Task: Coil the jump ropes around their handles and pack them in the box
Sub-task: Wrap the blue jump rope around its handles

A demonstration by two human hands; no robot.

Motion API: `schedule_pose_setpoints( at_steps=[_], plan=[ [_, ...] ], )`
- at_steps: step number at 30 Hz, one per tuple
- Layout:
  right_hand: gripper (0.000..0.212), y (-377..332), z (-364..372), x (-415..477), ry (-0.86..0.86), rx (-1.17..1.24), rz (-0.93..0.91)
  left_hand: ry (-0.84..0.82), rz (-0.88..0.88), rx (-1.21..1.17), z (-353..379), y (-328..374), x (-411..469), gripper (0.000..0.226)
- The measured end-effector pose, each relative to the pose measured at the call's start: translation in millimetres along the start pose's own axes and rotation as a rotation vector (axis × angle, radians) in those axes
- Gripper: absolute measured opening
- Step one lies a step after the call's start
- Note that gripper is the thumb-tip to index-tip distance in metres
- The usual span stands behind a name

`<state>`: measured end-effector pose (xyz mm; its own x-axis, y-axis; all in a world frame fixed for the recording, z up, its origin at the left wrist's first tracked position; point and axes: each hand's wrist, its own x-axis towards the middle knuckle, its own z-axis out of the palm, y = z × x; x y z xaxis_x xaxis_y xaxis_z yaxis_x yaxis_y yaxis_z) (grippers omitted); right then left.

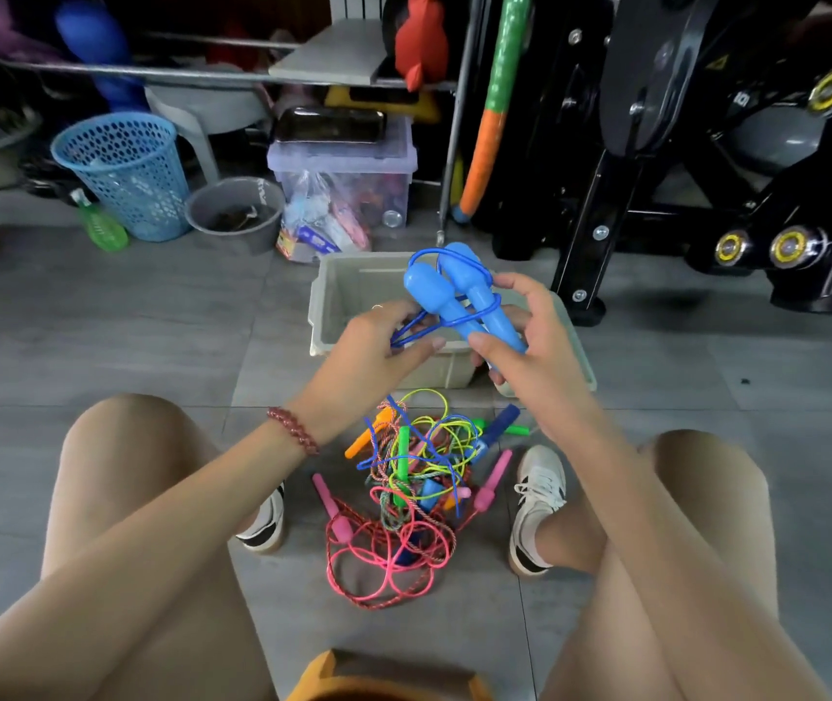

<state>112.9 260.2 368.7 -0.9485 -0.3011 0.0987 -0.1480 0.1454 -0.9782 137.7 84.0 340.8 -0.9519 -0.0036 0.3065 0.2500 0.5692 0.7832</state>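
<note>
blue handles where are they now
Head view, centre: the blue handles sit side by side in the right hand, over the grey box; the left hand holds their cord.

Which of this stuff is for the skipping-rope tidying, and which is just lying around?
For the job: blue jump rope, tangled rope pile, grey box.
Just lying about: blue basket, green bottle, grey bucket, clear tub.

arms reach forward; left hand (383,346) pinches blue rope (411,332), right hand (525,326) grips blue handles (434,290)
</note>
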Motion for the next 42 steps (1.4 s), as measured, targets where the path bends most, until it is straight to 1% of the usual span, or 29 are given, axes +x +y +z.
schedule_pose_setpoints(
  at_steps=[1, 2, 3, 5, 8, 9, 11, 13, 14, 15, 16, 17, 18, 21, 23, 25, 28, 33, 36, 40, 42],
  plan=[
    [0.054, -1, 1, 0, 0.006, 0.003, 0.01, 0.044, -0.045, -0.014, -1, 1, 1, 0.008],
    [0.057, -3, 2, 1, 0.008, 0.002, 0.021, 0.087, -0.096, -0.038, -2, 0, 3, 0.012],
    [0.057, -4, 2, 1, 0.004, 0.001, 0.031, 0.12, -0.133, -0.063, -4, -3, 4, 0.022],
    [0.055, -4, 2, 2, -0.021, 0.046, 0.061, 0.143, -0.186, -0.134, -8, -7, 6, 0.03],
    [0.054, 0, 0, 4, -0.027, 0.262, 0.165, 0.103, -0.26, -0.25, -9, -6, 6, 0.03],
    [0.053, 1, -1, 5, -0.017, 0.302, 0.183, 0.081, -0.271, -0.272, -8, -6, 5, 0.029],
    [0.051, 3, -3, 6, 0.004, 0.344, 0.193, 0.048, -0.278, -0.305, -5, -5, 4, 0.026],
    [0.048, 3, -3, 8, 0.034, 0.355, 0.202, 0.051, -0.252, -0.251, -4, -2, 3, 0.023],
    [0.045, 3, -3, 9, 0.054, 0.323, 0.21, 0.056, -0.19, -0.153, -4, -2, 1, 0.018],
    [0.043, 4, -1, 10, 0.075, 0.265, 0.222, 0.061, -0.096, 0.006, -4, -1, -2, 0.009],
    [0.042, 5, 1, 11, 0.089, 0.197, 0.235, 0.072, 0.012, 0.195, -5, 2, -5, 0.01],
    [0.041, 6, 3, 11, 0.087, 0.137, 0.239, 0.093, 0.096, 0.354, -5, 5, -8, 0.022],
    [0.039, 7, 5, 11, 0.072, 0.081, 0.23, 0.127, 0.141, 0.434, -7, 7, -9, 0.032],
    [0.032, 8, 11, 8, 0.026, -0.077, 0.153, 0.242, 0.112, 0.405, -14, 10, -5, 0.047],
    [0.033, 8, 14, 6, -0.007, -0.146, 0.067, 0.27, 0.141, 0.467, -16, 7, -3, 0.058],
    [0.035, 9, 15, 4, -0.047, -0.223, -0.014, 0.288, 0.171, 0.518, -14, 5, -1, 0.063],
    [0.037, 10, 14, 2, -0.123, -0.398, -0.101, 0.315, 0.187, 0.56, -10, 4, 1, 0.053],
    [0.053, 11, 14, -2, -0.175, -0.573, -0.137, 0.36, 0.275, 0.681, -3, 2, 2, 0.029],
    [0.058, 10, 15, -4, -0.181, -0.601, -0.142, 0.379, 0.264, 0.712, -1, 1, 3, 0.021],
    [0.053, 9, 15, -1, -0.182, -0.606, -0.154, 0.429, 0.282, 0.675, 0, 0, 5, 0.02],
    [0.054, 9, 14, 1, -0.18, -0.594, -0.152, 0.448, 0.295, 0.629, -2, 1, 5, 0.015]
  ],
)
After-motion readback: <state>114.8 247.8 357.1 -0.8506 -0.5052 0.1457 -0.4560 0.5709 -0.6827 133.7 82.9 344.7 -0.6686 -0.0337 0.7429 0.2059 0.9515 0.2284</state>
